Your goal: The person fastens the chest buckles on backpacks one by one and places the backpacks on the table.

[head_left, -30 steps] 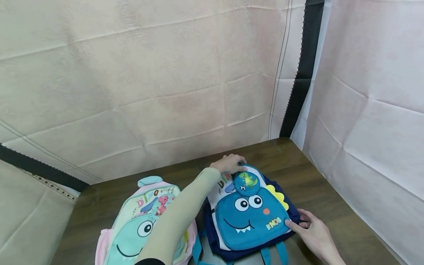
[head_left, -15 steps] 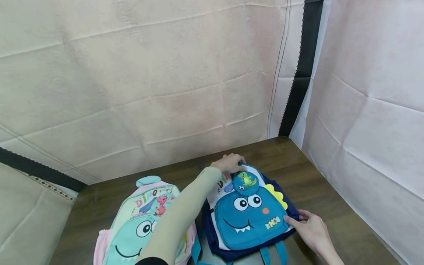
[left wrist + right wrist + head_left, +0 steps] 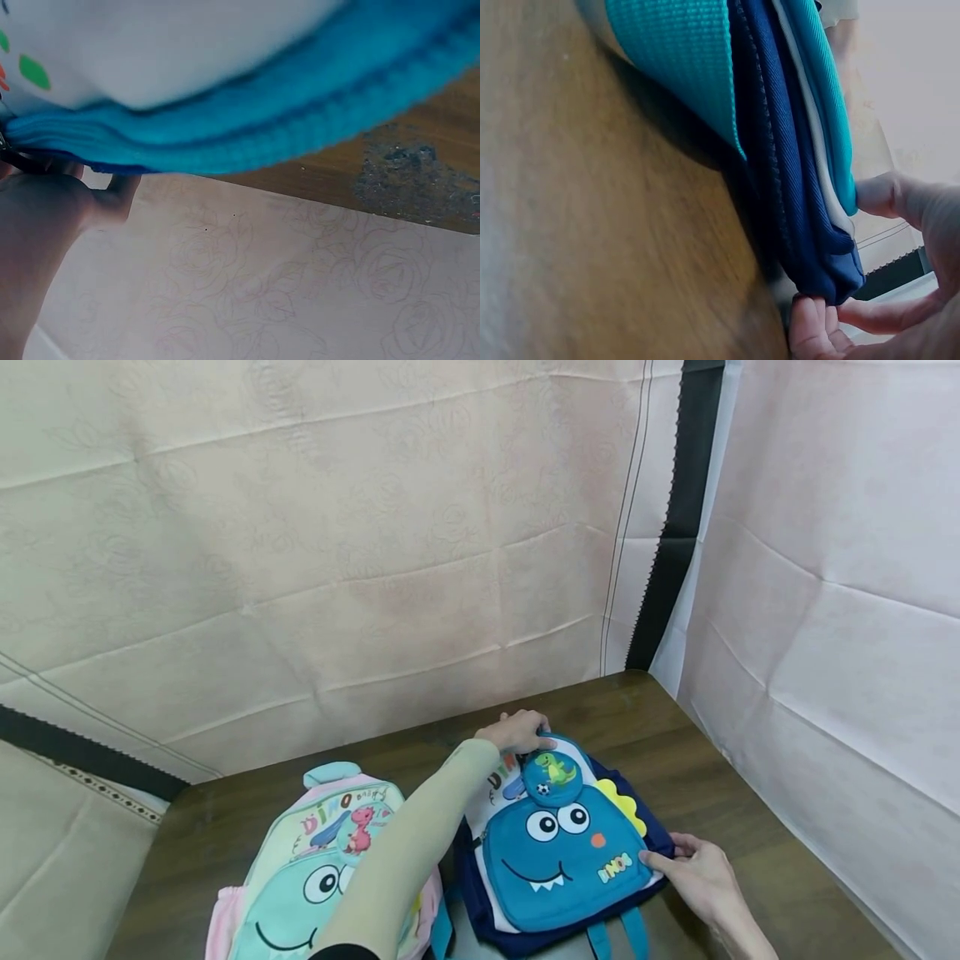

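Observation:
A blue child's backpack (image 3: 558,860) with a cartoon dinosaur face lies front up on the table, its straps coming out below. My left hand (image 3: 513,732) grips its top edge, reaching across from the left. In the left wrist view that hand (image 3: 45,217) has its fingers partly hidden behind the bag's blue rim (image 3: 225,146). At the bag's lower right corner, my right hand (image 3: 701,872) pinches the fabric. The right wrist view shows the thumb (image 3: 877,195) on the front and the fingertips (image 3: 810,322) under the navy edge.
A mint and pink backpack (image 3: 288,885) lies to the left, partly covered by my left sleeve (image 3: 420,835). The wooden table (image 3: 780,885) ends at a pale cloth wall (image 3: 390,568) behind and another cloth wall (image 3: 840,610) on the right.
Both hands keep their hold on the blue backpack. The head view has shifted slightly; the bags and hands stay in place relative to each other.

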`<state>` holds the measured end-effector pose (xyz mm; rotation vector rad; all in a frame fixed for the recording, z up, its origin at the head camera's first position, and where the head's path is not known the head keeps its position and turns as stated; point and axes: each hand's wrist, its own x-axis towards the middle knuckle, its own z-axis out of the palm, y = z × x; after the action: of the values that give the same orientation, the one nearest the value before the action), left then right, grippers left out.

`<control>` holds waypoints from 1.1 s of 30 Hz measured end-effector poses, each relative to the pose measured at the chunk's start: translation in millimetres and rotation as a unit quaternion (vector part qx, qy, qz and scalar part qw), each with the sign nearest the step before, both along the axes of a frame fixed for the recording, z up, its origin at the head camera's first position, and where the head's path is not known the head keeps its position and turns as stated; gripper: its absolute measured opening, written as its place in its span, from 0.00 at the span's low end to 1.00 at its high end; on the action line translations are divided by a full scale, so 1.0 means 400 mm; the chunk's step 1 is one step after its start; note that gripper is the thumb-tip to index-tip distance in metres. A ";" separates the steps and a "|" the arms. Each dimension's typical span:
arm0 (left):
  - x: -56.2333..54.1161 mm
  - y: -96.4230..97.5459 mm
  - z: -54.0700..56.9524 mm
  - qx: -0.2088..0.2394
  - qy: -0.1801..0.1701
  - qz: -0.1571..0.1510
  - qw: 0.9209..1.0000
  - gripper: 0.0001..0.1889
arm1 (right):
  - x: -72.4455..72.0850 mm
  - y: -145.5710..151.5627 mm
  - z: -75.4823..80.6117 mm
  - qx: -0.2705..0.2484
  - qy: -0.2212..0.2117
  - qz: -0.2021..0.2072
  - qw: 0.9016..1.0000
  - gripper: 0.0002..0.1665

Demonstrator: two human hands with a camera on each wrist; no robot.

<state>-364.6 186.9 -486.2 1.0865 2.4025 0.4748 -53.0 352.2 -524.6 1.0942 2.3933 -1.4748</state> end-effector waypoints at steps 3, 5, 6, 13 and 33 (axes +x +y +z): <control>-0.001 0.002 -0.002 0.005 -0.014 0.004 1.000 0.18 | -0.002 0.000 -0.001 -0.003 0.009 -0.006 1.000 0.59; -0.003 0.003 -0.003 0.007 -0.018 0.004 1.000 0.18 | -0.003 0.000 -0.002 -0.004 0.014 -0.009 1.000 0.59; -0.004 0.003 -0.003 0.008 -0.020 0.003 1.000 0.18 | -0.003 -0.001 -0.001 -0.004 0.015 -0.010 1.000 0.59; -0.018 0.009 -0.011 0.008 -0.013 -0.007 1.000 0.18 | -0.001 -0.006 0.006 -0.004 0.030 -0.022 0.999 0.58; -0.037 -0.011 0.013 0.007 -0.015 0.003 1.000 0.22 | -0.003 0.000 0.061 -0.098 0.095 -0.116 0.984 0.49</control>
<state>-379.4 182.3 -481.1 1.0710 2.3805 0.5068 -54.2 352.2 -500.2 1.2716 2.2324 -1.9272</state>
